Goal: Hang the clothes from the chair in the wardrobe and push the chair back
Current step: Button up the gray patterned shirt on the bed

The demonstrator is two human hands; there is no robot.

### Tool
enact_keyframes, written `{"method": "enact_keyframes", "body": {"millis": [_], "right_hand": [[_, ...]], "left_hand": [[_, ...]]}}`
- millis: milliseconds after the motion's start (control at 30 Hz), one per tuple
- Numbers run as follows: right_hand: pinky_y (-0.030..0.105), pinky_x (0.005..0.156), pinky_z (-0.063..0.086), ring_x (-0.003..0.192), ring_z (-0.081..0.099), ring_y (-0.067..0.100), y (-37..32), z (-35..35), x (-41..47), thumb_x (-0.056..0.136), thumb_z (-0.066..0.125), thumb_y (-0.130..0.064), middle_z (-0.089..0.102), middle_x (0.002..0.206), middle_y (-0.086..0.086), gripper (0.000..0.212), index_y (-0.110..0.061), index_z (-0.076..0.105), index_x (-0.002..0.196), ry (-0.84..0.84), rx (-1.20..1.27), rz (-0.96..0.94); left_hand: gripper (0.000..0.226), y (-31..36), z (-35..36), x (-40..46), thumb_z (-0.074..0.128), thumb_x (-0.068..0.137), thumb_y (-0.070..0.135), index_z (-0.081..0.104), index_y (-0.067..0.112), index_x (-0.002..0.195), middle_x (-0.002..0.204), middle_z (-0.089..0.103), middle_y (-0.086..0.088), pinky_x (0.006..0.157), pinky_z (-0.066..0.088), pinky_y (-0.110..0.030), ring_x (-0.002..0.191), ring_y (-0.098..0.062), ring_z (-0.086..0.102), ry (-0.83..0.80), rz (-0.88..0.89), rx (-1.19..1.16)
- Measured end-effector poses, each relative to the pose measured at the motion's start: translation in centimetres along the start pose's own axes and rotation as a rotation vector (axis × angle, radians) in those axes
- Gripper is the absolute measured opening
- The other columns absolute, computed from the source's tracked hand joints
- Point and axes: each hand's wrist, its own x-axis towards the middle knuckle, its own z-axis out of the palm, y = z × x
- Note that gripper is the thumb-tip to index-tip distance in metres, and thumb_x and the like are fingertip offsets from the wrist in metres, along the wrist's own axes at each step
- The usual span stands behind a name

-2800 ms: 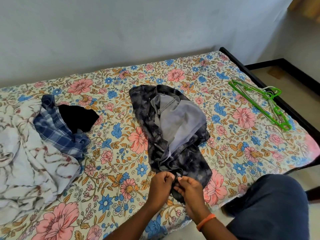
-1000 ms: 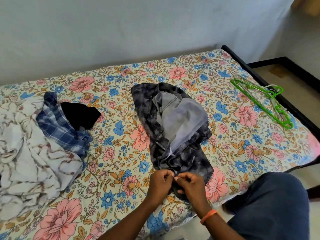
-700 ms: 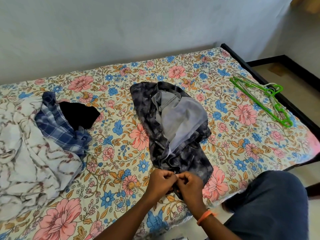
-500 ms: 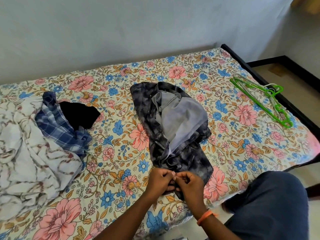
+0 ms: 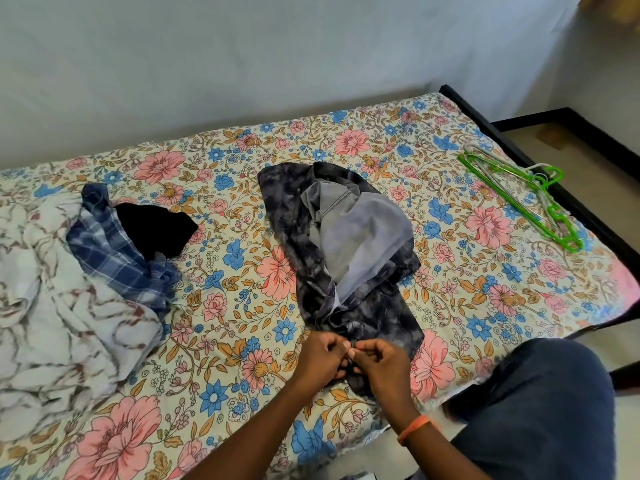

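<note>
Our left hand [image 5: 322, 355] and right hand [image 5: 377, 362] still pinch the dark shirt [image 5: 346, 299] edge at six o'clock on the bed [image 5: 242, 271]. Little has changed. Green hangers [image 5: 519, 195] wait at two o'clock, so hanging comes later.

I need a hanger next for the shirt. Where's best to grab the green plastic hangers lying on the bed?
Probably grip the green plastic hangers by their stacked hooks near the bed's right edge, coming from above with the right hand; they lie flat and the hooks bunch together.
</note>
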Motion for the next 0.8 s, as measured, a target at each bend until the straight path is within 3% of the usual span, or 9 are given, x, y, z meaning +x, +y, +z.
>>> {"method": "enact_keyframes", "body": {"millis": [133, 300, 433, 600, 700, 800], "right_hand": [[0.03, 0.064, 0.06, 0.068, 0.073, 0.023, 0.4, 0.0, 0.3, 0.078, 0.079, -0.001, 0.074, 0.073, 0.007, 0.011, -0.008, 0.073, 0.083, -0.03, 0.023, 0.011], [0.035, 0.07, 0.061, 0.074, 0.073, 0.028, 0.4, -0.1, 0.6, 0.08, 0.077, 0.0, 0.075, 0.08, 0.012, 0.014, -0.003, 0.071, 0.093, -0.099, 0.142, 0.09], [0.031, 0.071, 0.06, 0.076, 0.07, 0.028, 0.3, -0.5, 0.6, 0.083, 0.072, 0.003, 0.074, 0.087, 0.02, 0.016, 0.003, 0.068, 0.099, -0.164, 0.333, 0.232], [0.028, 0.07, 0.059, 0.079, 0.067, 0.024, -0.4, -0.9, 0.9, 0.088, 0.059, 0.012, 0.071, 0.084, 0.016, 0.015, 0.007, 0.061, 0.102, -0.228, 0.548, 0.337], [0.027, 0.068, 0.059, 0.08, 0.067, 0.025, -0.4, -0.9, 1.0, 0.087, 0.058, 0.012, 0.071, 0.085, 0.017, 0.016, 0.007, 0.061, 0.101, -0.241, 0.606, 0.371], [0.027, 0.065, 0.059, 0.078, 0.068, 0.025, 0.0, -1.0, 1.3, 0.086, 0.061, 0.011, 0.071, 0.087, 0.019, 0.014, 0.007, 0.064, 0.099, -0.231, 0.583, 0.403]], "left_hand": [[0.023, -0.3, 0.5, 0.1, 0.058, 0.097, 0.016, 0.068, 0.007, 0.079, 0.073, 0.07, -0.011, 0.057, 0.057, -0.029, 0.06, -0.015, 0.064, 0.079, 0.042, 0.102], [0.03, -0.6, 1.1, 0.4, 0.054, 0.099, 0.016, 0.06, 0.015, 0.069, 0.065, 0.059, 0.0, 0.055, 0.043, -0.024, 0.06, -0.013, 0.053, 0.093, -0.02, 0.087], [0.037, -0.5, 1.1, 0.3, 0.05, 0.101, 0.017, 0.051, 0.02, 0.064, 0.062, 0.052, 0.005, 0.051, 0.034, -0.022, 0.057, -0.008, 0.046, 0.071, 0.0, 0.16], [0.028, -0.4, 0.5, 0.3, 0.049, 0.102, 0.02, 0.061, 0.012, 0.078, 0.074, 0.058, -0.009, 0.066, 0.04, -0.032, 0.07, -0.019, 0.05, -0.072, -0.066, 0.007], [0.025, -0.4, 0.0, 0.0, 0.049, 0.103, 0.019, 0.063, 0.01, 0.085, 0.078, 0.056, -0.013, 0.056, 0.039, -0.029, 0.064, -0.02, 0.048, -0.116, -0.127, -0.122], [0.026, -0.1, 0.0, -0.1, 0.051, 0.101, 0.018, 0.062, 0.013, 0.078, 0.071, 0.058, -0.007, 0.058, 0.042, -0.03, 0.061, -0.017, 0.05, -0.058, -0.073, -0.016]]}}
